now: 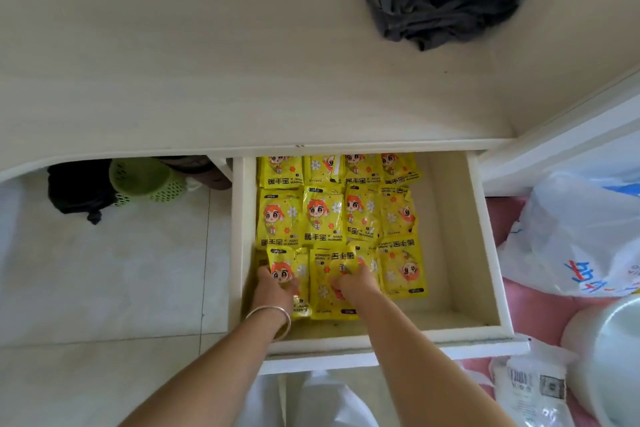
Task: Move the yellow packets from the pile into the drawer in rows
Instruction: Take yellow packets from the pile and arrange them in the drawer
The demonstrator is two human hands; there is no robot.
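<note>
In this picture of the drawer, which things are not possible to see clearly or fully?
- Back row of packets, head view: top parts hidden under the desk edge.
- Packets under the left hand and right hand: partly covered, so each hand's grip is unclear.
- The pile: not in view.
- White bag: cut off by the right edge; contents unclear.
- Small print on the packets: too small to read.
</note>
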